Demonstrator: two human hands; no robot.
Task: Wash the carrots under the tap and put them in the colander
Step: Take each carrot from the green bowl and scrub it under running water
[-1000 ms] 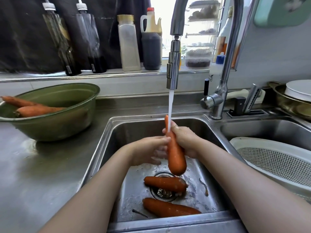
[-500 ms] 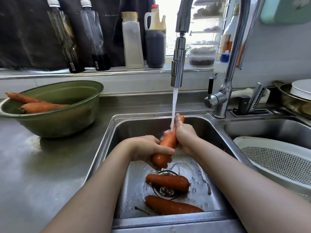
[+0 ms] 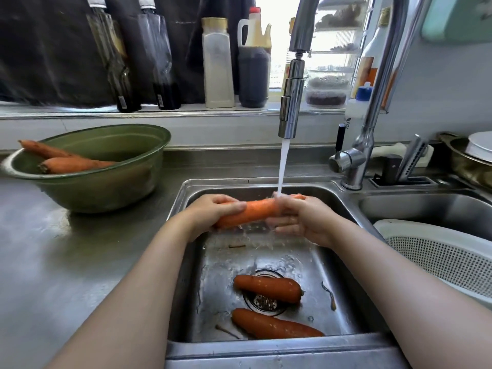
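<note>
Under the tap, at 12 o'clock of the sink, the carrot is gripped level in the curled fingers of left hand and right hand and is best rolled fully before the colander at 3 o'clock

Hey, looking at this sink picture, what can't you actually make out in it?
All in the head view:
- Held carrot: its thin end is mostly hidden by the right hand and the running water.
- Colander: cut off by the right edge, so its contents cannot be told.
- Green bowl: its wall hides anything below the two visible carrots.
- Sill bottles: labels too small to read.
</note>
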